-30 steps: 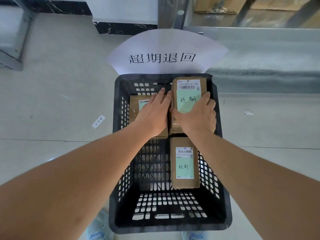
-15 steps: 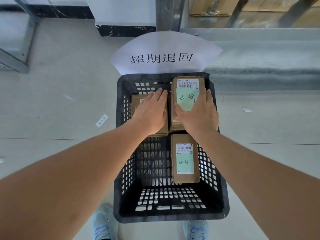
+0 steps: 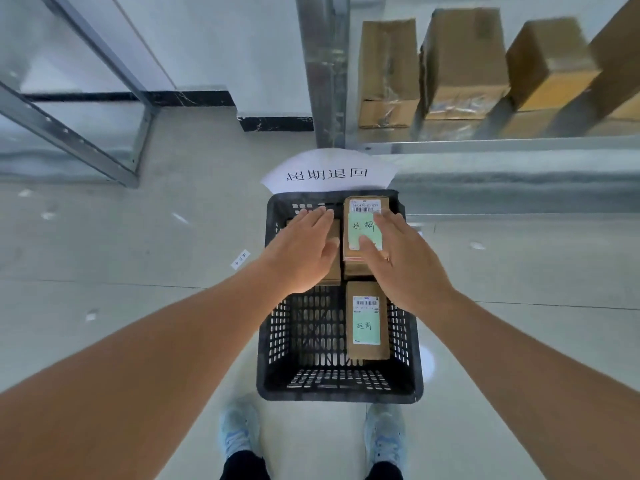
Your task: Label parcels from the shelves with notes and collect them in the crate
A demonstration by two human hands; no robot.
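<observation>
Metal shelf frame point(image 3: 86, 133) at far left. Small paper slip point(image 3: 240, 259) on floor beside crate. Black plastic crate point(image 3: 273, 344) on floor, centre. Left hand point(image 3: 300, 252) over crate's far-left part, fingers straight and together, holding nothing, covering most of left parcel point(image 3: 333, 271). White printed sign point(image 3: 329, 173) behind crate. Far-right parcel point(image 3: 360, 233), green note point(image 3: 358, 230) on top, stacked on another. Right hand point(image 3: 401, 261) over it, fingers spread, empty; contact uncertain. Near parcel point(image 3: 367, 322) with green note, right side of crate. Cardboard boxes point(image 3: 460, 64) on shelf at upper right.
</observation>
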